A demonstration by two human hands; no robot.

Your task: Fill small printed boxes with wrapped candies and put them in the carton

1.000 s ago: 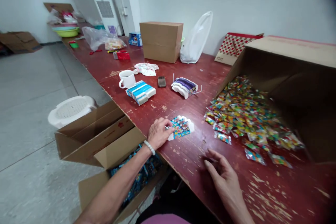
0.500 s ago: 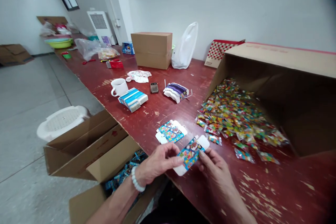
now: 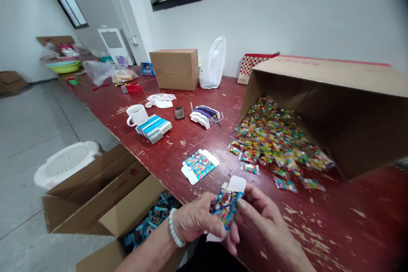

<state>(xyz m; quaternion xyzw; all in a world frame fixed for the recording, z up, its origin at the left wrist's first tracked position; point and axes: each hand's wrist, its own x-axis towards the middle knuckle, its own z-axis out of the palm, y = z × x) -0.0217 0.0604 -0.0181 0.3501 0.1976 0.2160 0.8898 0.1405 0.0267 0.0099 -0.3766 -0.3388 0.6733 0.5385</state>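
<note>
A small blue printed carton (image 3: pixel 227 206) is held between both hands near the table's front edge, its white end flaps sticking out at top and bottom. My left hand (image 3: pixel 199 216), with a pale bead bracelet at the wrist, grips its left side, thumb across the lower front. On the right side, my right hand (image 3: pixel 259 212) pinches it with the thumb near the upper edge. Just beyond lie flat blue cartons (image 3: pixel 200 165) with white flaps. Small wrapped candies (image 3: pixel 274 136) spill from a big cardboard box (image 3: pixel 318 77) lying on its side to the right.
On the red table (image 3: pixel 219 144) are a white mug (image 3: pixel 137 114), a blue-striped carton stack (image 3: pixel 154 127), a dark small device (image 3: pixel 179 113), purple cartons (image 3: pixel 206 115) and a closed cardboard box (image 3: pixel 174 70). An open box of blue packs (image 3: pixel 153 216) stands below left, near a white stool (image 3: pixel 68 161).
The carton has come nearer to me and turned more upright, and it now looks opened out into a box shape. The view has shifted slightly, so the table things appear lower and further left.
</note>
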